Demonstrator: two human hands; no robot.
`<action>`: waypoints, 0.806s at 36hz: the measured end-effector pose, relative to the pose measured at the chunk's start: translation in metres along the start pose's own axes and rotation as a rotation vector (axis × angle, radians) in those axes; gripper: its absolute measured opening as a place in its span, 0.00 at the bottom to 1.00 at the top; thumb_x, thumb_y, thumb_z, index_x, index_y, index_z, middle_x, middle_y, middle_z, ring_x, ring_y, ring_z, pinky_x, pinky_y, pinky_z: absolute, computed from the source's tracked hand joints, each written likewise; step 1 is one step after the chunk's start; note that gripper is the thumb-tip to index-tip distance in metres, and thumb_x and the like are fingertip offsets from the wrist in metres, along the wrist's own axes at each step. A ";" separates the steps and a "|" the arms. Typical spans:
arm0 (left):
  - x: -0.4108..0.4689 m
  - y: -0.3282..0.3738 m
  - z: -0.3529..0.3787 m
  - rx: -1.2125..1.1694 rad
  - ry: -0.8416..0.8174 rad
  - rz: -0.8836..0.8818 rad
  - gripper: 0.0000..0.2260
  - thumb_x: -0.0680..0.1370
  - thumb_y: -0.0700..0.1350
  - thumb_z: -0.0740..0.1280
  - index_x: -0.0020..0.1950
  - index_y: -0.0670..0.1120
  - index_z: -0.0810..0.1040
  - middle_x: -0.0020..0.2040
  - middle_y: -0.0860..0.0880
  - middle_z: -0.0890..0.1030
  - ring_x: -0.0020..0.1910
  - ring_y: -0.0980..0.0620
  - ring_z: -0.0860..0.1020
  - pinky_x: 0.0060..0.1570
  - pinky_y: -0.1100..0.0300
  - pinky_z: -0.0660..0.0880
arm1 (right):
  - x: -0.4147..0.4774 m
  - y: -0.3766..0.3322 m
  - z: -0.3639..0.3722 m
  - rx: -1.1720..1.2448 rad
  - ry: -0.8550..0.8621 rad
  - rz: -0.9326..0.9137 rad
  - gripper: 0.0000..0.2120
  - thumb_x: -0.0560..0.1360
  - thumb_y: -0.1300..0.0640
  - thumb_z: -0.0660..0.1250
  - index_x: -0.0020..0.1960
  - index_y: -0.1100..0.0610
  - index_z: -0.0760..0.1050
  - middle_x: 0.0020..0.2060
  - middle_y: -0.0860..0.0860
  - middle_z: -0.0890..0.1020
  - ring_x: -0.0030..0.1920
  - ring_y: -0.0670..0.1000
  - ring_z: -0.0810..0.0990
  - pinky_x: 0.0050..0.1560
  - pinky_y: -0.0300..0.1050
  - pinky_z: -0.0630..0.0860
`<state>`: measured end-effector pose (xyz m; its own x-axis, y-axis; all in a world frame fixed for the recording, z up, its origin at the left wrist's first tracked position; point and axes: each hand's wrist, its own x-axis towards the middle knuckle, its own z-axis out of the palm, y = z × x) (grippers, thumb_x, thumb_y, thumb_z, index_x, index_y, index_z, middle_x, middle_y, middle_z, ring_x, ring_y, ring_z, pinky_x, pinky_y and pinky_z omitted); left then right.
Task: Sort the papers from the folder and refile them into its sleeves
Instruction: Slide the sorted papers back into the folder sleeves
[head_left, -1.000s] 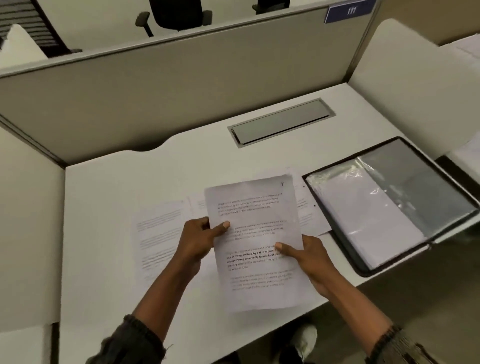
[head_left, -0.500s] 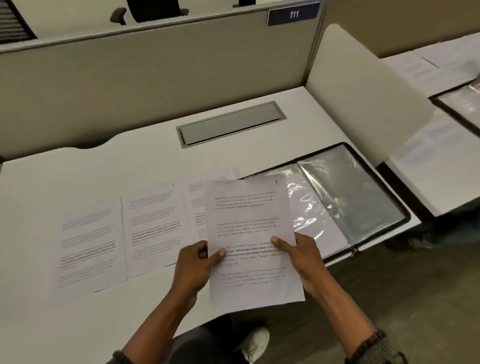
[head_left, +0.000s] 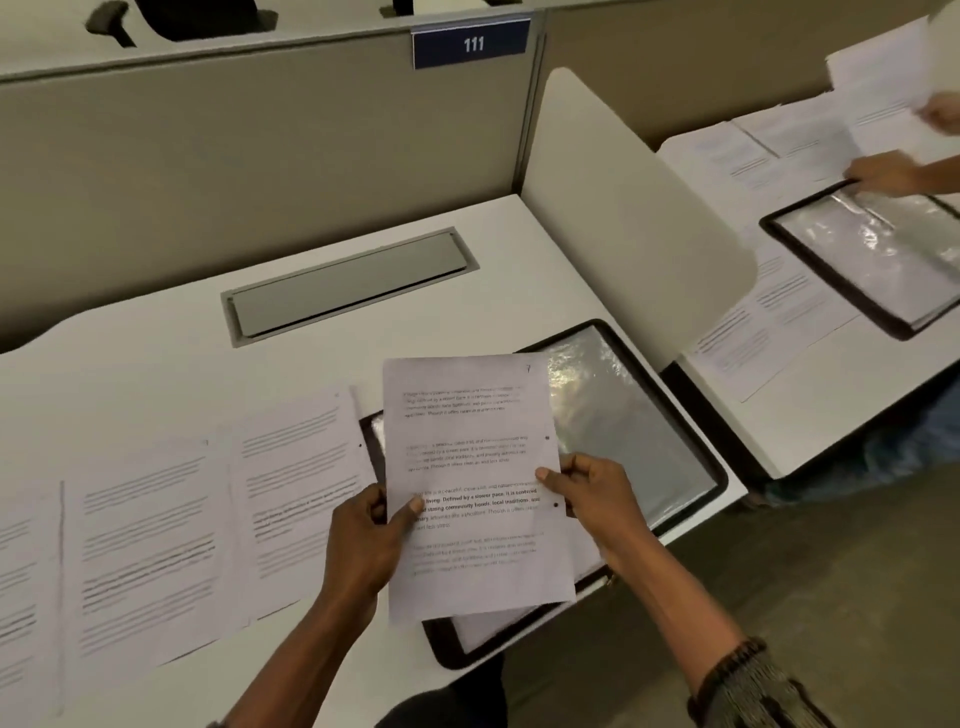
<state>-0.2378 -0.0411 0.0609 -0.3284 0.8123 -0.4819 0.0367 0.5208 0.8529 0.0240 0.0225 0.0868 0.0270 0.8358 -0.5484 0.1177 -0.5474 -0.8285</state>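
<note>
A printed sheet (head_left: 467, 447) marked 7 at its top corner is held up in front of me. My left hand (head_left: 363, 540) pinches its left edge, thumb on the print. My right hand (head_left: 592, 493) pinches its right edge. Behind and under the sheet lies the open black folder (head_left: 717, 478) with a shiny clear sleeve (head_left: 623, 415) on its right page; its left page is mostly hidden by the sheet. Printed papers (head_left: 156, 545) lie side by side in a row on the white desk (head_left: 156, 364), left of the folder.
A grey cable hatch (head_left: 348, 286) is set into the desk at the back. A white side panel (head_left: 623, 218) divides off the neighbouring desk (head_left: 831, 410), where another person's hands (head_left: 883, 171) handle papers and a second open folder (head_left: 872, 260).
The sheet in both hands has shifted right and now sits over the folder's left page. My view has swung right, bringing the neighbouring desk into sight.
</note>
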 end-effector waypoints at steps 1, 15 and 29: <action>0.005 0.005 0.008 -0.007 -0.005 0.000 0.09 0.78 0.47 0.78 0.57 0.49 0.86 0.48 0.54 0.89 0.45 0.53 0.88 0.46 0.54 0.84 | 0.007 -0.006 -0.007 0.000 -0.002 0.002 0.07 0.77 0.59 0.76 0.52 0.62 0.83 0.46 0.55 0.89 0.48 0.58 0.89 0.46 0.47 0.85; 0.041 0.030 0.075 0.190 -0.022 0.114 0.05 0.80 0.49 0.75 0.50 0.50 0.82 0.44 0.63 0.86 0.41 0.58 0.87 0.40 0.57 0.85 | 0.128 -0.112 -0.075 -0.243 -0.107 -0.157 0.19 0.67 0.58 0.85 0.56 0.55 0.84 0.50 0.52 0.89 0.50 0.55 0.88 0.54 0.55 0.84; 0.044 0.045 0.147 0.142 0.213 0.004 0.04 0.79 0.47 0.76 0.51 0.51 0.84 0.44 0.57 0.88 0.41 0.60 0.86 0.37 0.65 0.80 | 0.245 -0.198 -0.047 -1.338 -0.800 -0.382 0.15 0.67 0.49 0.84 0.41 0.42 0.78 0.41 0.42 0.82 0.42 0.43 0.79 0.40 0.39 0.71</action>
<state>-0.1117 0.0567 0.0485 -0.5185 0.7490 -0.4124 0.1658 0.5612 0.8109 0.0544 0.3375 0.1222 -0.6573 0.4370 -0.6140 0.7493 0.4664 -0.4701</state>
